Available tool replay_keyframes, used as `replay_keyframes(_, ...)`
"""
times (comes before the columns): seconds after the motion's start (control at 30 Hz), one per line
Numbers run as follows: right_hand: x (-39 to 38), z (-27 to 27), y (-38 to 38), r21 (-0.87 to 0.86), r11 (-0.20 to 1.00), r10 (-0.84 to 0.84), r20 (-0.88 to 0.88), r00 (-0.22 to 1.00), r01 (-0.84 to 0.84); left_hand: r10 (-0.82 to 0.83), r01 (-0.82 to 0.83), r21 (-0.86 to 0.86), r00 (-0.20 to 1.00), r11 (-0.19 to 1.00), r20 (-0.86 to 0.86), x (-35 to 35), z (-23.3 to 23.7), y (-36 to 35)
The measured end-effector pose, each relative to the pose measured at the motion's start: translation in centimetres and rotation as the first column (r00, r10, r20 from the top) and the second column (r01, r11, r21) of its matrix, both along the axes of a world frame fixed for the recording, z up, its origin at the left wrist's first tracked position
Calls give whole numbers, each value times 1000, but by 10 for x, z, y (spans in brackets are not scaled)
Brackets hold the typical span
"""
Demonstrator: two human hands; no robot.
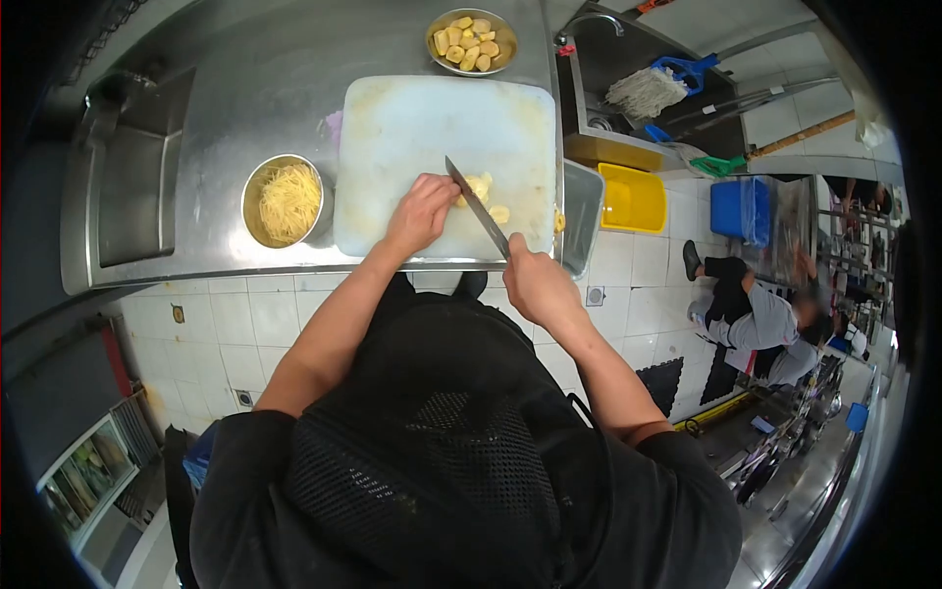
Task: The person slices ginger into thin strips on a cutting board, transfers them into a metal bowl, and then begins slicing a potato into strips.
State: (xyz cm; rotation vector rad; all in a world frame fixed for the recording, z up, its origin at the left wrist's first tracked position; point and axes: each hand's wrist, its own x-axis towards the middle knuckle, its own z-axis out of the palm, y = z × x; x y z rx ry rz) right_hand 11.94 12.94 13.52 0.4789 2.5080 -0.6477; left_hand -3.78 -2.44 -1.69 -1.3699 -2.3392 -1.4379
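Head view: your right hand (538, 283) has the knife (481, 213) gripped by its handle, blade slanting over the cutting board (412, 128) beside cut yellow pieces (479, 186), your left hand (419, 213) bunched narrow against the blade, can't tell if it's pinching a piece. Left of the board, a metal bowl (252, 213) holds thin yellow strips (291, 201); beyond its far edge, a second bowl (432, 43) holds peeled chunks (470, 42).

No readable text, label, brand, number or sign anywhere in view.
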Motion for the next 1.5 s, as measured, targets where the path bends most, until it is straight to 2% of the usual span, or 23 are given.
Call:
replay_keyframes(0.27, -1, 15, 9, 14, 1000, 20, -8, 1000, -20, -6, 6, 0, 999, 1000, 48, 0, 0, 0)
replay_keyframes(0.37, -6, 14, 4, 48, 998, 41, 62, 997, -44, 0, 0, -4, 998, 1000, 58, 0, -2, 0)
replay_keyframes(0.47, -10, -24, -1, 16, 999, 28, 8, 1000, -28, 1, -2, 13, 999, 1000, 51, -1, -3, 0)
replay_keyframes(0.5, -18, -53, -5, 18, 1000, 5, -65, 998, -4, 3, -3, 12, 999, 1000, 47, -1, -4, -1)
replay_keyframes(0.57, -30, -69, -7, 17, 999, -25, -142, 990, 28, 12, -12, 4, 999, 1000, 44, 0, -7, 0)
replay_keyframes(0.67, -38, -60, -7, -32, 998, -55, -194, 979, 50, 14, -12, -21, 998, 1000, 68, 1, -2, -1)
replay_keyframes(0.73, -28, -23, 1, -46, 999, -9, -120, 993, 4, 20, -19, -20, 998, 1000, 57, 1, -3, -1)
replay_keyframes(0.83, -12, -14, 5, -45, 999, 10, -72, 997, -14, 27, -26, -19, 998, 999, 52, 2, -4, 1)
replay_keyframes(1.0, -41, -70, -10, -31, 999, -40, -154, 987, 36, 5, -5, -12, 999, 1000, 43, 2, -4, -1)
replay_keyframes(1.07, -43, -64, -8, -38, 998, -60, -202, 978, 53, 15, -13, -34, 998, 999, 56, 1, -4, -1)
replay_keyframes(1.17, -29, -31, 0, -56, 998, -11, -136, 991, 4, 21, -19, -30, 998, 999, 55, 2, -3, 0)
replay_keyframes(1.23, -20, -29, 2, -69, 997, -38, -136, 990, 28, 24, -23, -21, 998, 1000, 66, 3, -7, 0)
replay_keyframes(1.37, -44, -76, -6, -76, 997, -28, -188, 982, 14, 13, -12, -18, 999, 1000, 39, 2, -4, -1)
replay_keyframes(1.5, -41, -51, -2, -74, 997, -49, -202, 978, 34, 13, -12, -21, 1000, 1000, 27, 0, -5, 0)
